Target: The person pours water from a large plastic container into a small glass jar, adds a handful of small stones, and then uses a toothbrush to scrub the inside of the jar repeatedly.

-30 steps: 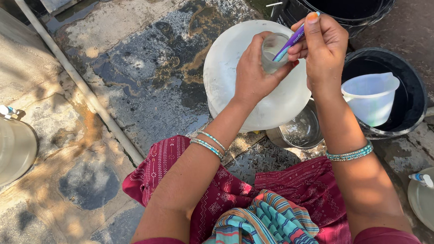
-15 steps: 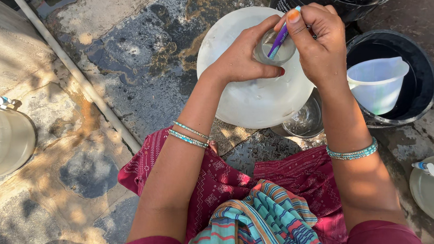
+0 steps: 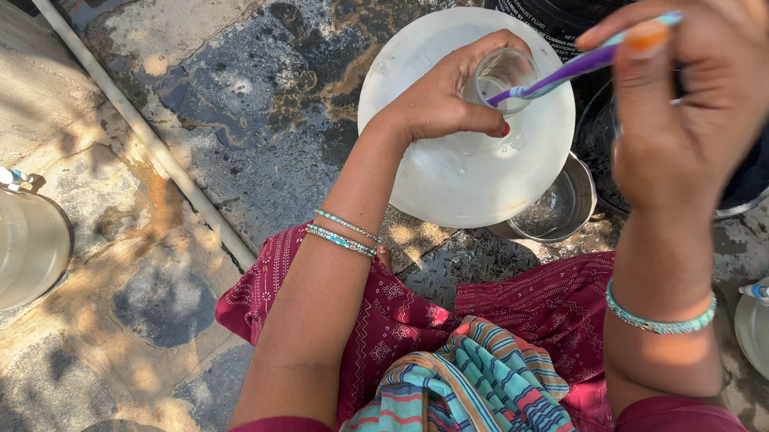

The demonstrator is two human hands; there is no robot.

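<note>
While left hand (image 3: 437, 102) grips glass (image 3: 501, 74), right hand (image 3: 687, 108) raised, pinching toothbrush (image 3: 572, 69).

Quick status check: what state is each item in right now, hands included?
Left hand: closed around the glass.
Right hand: pinching the toothbrush handle.
Glass: clear, tilted, held above the basin.
Toothbrush: head inside the glass.
White basin: wet.
Steel bowl: upright, wet inside.

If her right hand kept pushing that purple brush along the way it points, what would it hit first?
Most likely the inside of the clear glass held by her left hand; the right hand aims the purple brush into its mouth.
</note>
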